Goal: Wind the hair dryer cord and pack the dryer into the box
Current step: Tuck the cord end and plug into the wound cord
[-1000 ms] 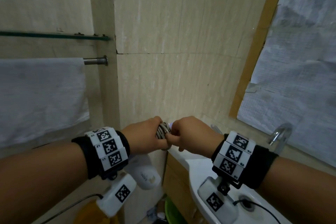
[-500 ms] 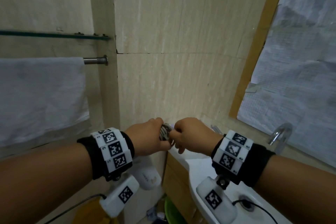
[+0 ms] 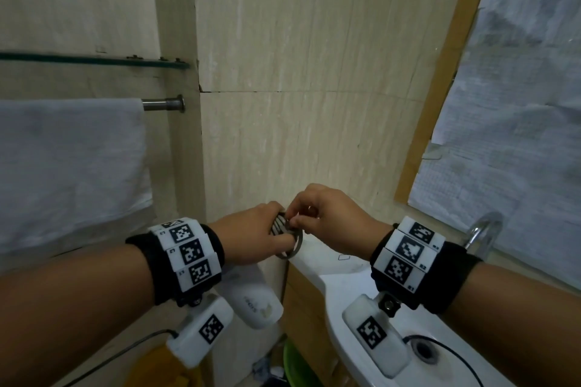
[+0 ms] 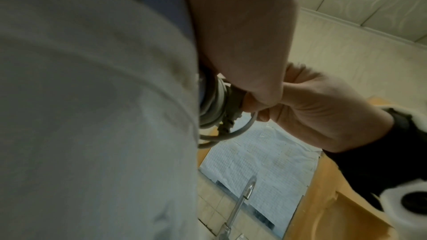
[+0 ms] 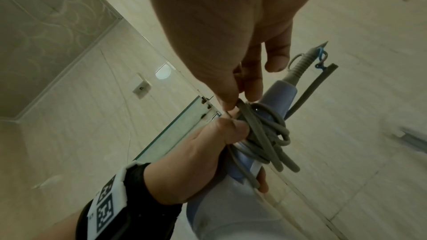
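One white sink (image 3: pixel 352 286) sits at lower right and one grey towel (image 3: pixel 69 166) hangs at left. One hair dryer (image 5: pixel 231 207) is gripped by the left hand (image 3: pixel 251 237) around its handle, held above the sink's edge. One grey cord (image 5: pixel 265 134) is coiled in several loops on that handle, where the right hand (image 3: pixel 327 214) pinches it.

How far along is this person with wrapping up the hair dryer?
Done: most of the grey cord already sits in several loops around the hair dryer handle. In hand: the left hand grips the handle and coils while the right hand pinches the cord by the coils, apparently securing the last stretch near the plug. Left: finishing the wrap and boxing it; no box is visible.
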Tool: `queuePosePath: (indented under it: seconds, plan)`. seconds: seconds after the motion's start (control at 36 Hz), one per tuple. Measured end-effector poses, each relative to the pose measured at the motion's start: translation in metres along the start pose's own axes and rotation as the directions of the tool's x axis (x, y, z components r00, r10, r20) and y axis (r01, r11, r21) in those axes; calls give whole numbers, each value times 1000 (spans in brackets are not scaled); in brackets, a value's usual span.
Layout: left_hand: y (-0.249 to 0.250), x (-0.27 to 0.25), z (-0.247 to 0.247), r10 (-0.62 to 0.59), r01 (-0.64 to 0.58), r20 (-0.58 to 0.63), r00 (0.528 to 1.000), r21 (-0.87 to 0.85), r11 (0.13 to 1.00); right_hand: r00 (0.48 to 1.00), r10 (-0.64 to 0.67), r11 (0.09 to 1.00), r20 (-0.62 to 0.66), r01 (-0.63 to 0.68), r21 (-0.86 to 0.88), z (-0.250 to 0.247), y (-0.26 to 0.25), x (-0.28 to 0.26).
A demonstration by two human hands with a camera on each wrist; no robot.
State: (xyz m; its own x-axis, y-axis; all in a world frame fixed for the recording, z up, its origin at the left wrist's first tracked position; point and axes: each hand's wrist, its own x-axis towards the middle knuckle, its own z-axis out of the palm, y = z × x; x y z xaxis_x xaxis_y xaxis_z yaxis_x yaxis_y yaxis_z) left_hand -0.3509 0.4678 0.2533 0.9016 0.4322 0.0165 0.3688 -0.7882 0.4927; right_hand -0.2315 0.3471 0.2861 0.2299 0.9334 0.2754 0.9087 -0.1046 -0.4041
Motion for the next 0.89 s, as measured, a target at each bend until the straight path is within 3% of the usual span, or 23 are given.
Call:
queuePosePath:
  seconds: [0.25, 0.47, 0.64, 0.89]
  plan:
    - [0, 0, 1, 86, -87, 20, 996, 16, 996, 996, -61, 998, 67, 63, -21, -4, -3, 1]
    - [10, -4, 3, 151, -150, 49, 987, -24, 988, 964, -225, 961, 140, 244, -132, -10, -12, 4]
    - [6, -2, 4, 121, -120, 49, 991, -31, 992, 962, -230, 964, 146, 246, -99, -19, -12, 3]
    - [11, -4, 4, 93, -92, 37, 995, -27, 995, 930, -168, 965, 326, 223, -137, -21, -11, 5]
